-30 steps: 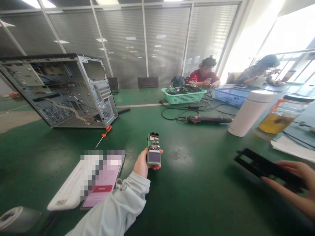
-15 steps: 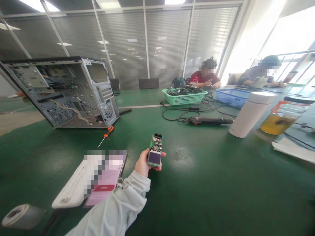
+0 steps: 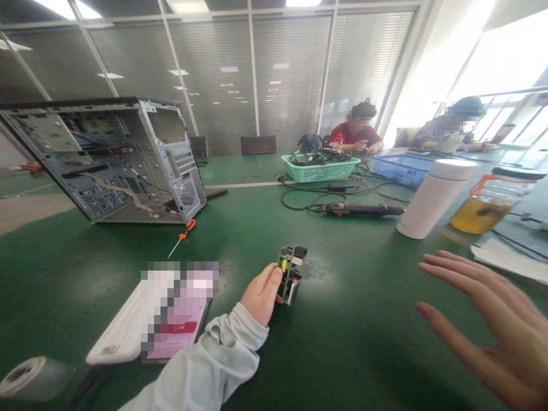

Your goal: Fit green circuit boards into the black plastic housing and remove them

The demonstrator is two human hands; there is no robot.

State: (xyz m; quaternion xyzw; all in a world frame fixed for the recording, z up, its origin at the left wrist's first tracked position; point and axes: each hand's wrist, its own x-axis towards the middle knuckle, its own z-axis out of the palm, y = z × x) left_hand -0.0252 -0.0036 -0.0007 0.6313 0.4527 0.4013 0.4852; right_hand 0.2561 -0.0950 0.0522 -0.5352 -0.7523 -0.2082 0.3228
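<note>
My left hand (image 3: 261, 294) grips a small green circuit board (image 3: 290, 271) with black connectors, held on edge just above the green table (image 3: 351, 342). My right hand (image 3: 492, 319) hovers at the lower right, flat, fingers spread, holding nothing. An open grey computer case (image 3: 111, 160) stands tilted at the far left. An orange-handled screwdriver (image 3: 183, 234) lies in front of it.
A phone on a white keyboard-like slab (image 3: 128, 325) lies left of my arm; a tape roll (image 3: 29, 379) at bottom left. A white bottle (image 3: 432, 197), a tea jar (image 3: 492, 202), an electric screwdriver (image 3: 359, 209), two baskets (image 3: 319, 167) and two seated persons are beyond.
My left hand turned the circuit board from face-up onto its edge and shifted right. The black panel my right hand held a second ago is gone; that hand is back in view, spread.
</note>
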